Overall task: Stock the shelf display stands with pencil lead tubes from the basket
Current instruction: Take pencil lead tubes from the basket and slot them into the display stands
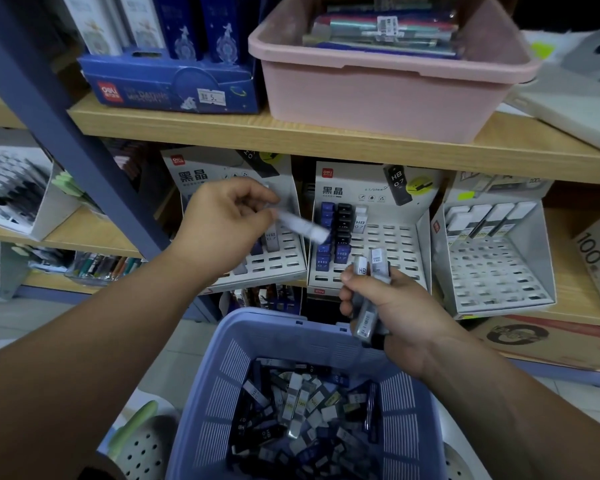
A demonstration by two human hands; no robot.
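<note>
Basket (257, 327) nearest; left grip (222, 223) pinches tube (307, 230), right grip (395, 310) clutches tubes (367, 315) before stand (392, 237).

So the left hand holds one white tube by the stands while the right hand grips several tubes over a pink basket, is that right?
Not quite: in the head view the basket below the right hand and its tubes is blue, not pink; the left hand holds one white tube.
</note>
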